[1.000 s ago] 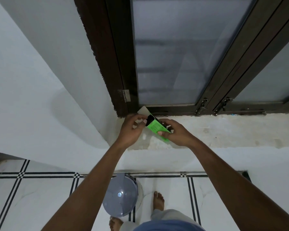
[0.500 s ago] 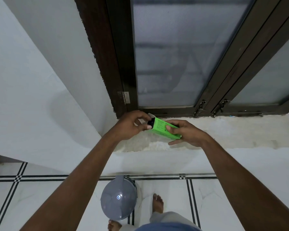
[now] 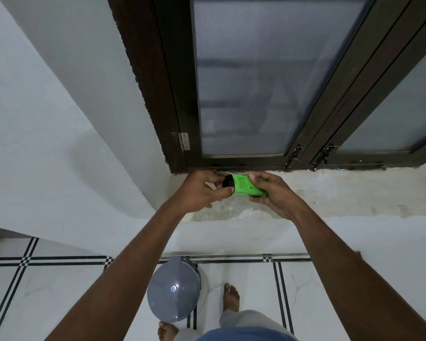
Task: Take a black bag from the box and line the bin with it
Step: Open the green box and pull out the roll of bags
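Your right hand [image 3: 272,193] grips the green box [image 3: 247,185] by its far end, fingers curled over the top and thumb beneath, holding it above the window sill [image 3: 342,193]. Your left hand [image 3: 202,190] pinches the black bag [image 3: 228,181] roll showing at the box's open end, just beside your right fingertips. Well below both hands, between your forearms, the grey bin [image 3: 174,292] stands on the tiled floor [image 3: 59,291] with its lid on.

The box [image 3: 247,185] hides most of the black bag [image 3: 228,181] (print unreadable).
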`<state>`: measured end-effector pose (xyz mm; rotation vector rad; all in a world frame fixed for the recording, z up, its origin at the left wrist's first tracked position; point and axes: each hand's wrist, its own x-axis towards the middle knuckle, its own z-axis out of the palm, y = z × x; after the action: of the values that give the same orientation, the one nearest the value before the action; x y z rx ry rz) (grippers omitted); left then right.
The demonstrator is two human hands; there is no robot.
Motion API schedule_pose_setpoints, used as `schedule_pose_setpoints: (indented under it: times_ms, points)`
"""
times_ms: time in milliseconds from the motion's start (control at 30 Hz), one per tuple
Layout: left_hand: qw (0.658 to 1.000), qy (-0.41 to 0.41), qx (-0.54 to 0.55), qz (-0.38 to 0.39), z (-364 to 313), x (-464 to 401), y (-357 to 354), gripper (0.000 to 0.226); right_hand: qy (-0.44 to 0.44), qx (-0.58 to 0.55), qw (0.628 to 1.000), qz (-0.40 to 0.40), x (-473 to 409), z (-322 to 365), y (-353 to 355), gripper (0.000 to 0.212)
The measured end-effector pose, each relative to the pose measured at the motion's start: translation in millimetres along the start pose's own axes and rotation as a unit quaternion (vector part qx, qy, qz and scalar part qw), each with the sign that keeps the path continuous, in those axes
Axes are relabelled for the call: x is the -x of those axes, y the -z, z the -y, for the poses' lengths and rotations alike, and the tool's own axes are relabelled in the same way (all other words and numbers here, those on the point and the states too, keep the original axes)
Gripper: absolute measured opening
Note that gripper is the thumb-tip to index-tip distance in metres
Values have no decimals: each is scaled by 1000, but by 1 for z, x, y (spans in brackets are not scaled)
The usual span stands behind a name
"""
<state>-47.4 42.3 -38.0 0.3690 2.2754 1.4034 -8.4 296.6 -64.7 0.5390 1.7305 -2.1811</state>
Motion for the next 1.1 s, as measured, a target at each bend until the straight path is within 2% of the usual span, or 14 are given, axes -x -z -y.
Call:
schedule_pose_setpoints:
  times_ms: [200, 367, 433, 533, 667, 867, 967, 1000, 1100]
  points:
    - [998, 19, -30, 50, -8, -2, 9, 32, -10, 1, 1000, 10, 5, -3, 2, 17]
    - [996, 5, -89, 23, -1, -3, -2, 13, -19, 16, 1000, -4, 0, -6, 0, 16]
    - [998, 15, -51, 13, 2, 0, -6, 14, -19, 29, 999, -9, -2, -3, 1, 18]
    - [995, 59, 71, 48, 3, 5, -3, 35, -18, 21, 1000, -11, -2, 0, 3, 17]
    - [994, 61, 34, 86, -3, 4, 5, 37, -31, 18, 999, -1, 0, -4, 3, 17]
    - [992, 55, -78, 87, -16, 0, 12, 27, -43, 16, 999, 4, 1, -7, 0, 18]
    - [994, 44, -73, 66, -13, 3, 3, 4, -41, 23, 999, -1, 1, -1, 0, 16]
    - [995, 48, -54, 62, -13, 5, 1, 4, -40, 19, 999, -2, 1, 0, 0, 16]
    - [991, 89, 1, 103, -15, 4, 9, 27, -42, 7, 999, 2, 3, -2, -3, 20]
